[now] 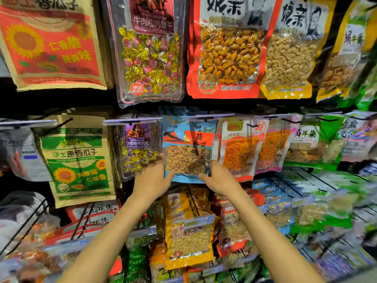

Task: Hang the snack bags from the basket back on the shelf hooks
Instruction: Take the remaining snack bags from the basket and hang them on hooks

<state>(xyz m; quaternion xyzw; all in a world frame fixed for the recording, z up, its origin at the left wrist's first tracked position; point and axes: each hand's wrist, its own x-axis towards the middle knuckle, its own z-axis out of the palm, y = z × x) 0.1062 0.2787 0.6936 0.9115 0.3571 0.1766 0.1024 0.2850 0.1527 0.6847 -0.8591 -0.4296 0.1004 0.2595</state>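
A blue bag of peanuts (pixel 186 148) with an orange band hangs at the middle row, its top under the hook's price strip (pixel 210 117). My left hand (pixel 153 178) holds its lower left edge, fingers behind the bag and thumb on the front. My right hand (pixel 218 178) grips the lower right corner the same way. Both arms reach up from the bottom of the view. No basket is in view.
Snack bags fill every hook: a green sunflower-seed bag (pixel 79 160) and a purple candy bag (pixel 138 148) to the left, orange bags (pixel 240 150) to the right, peanut bags (pixel 228 48) above. Wire hooks with yellow bags (pixel 189 231) jut out below my arms.
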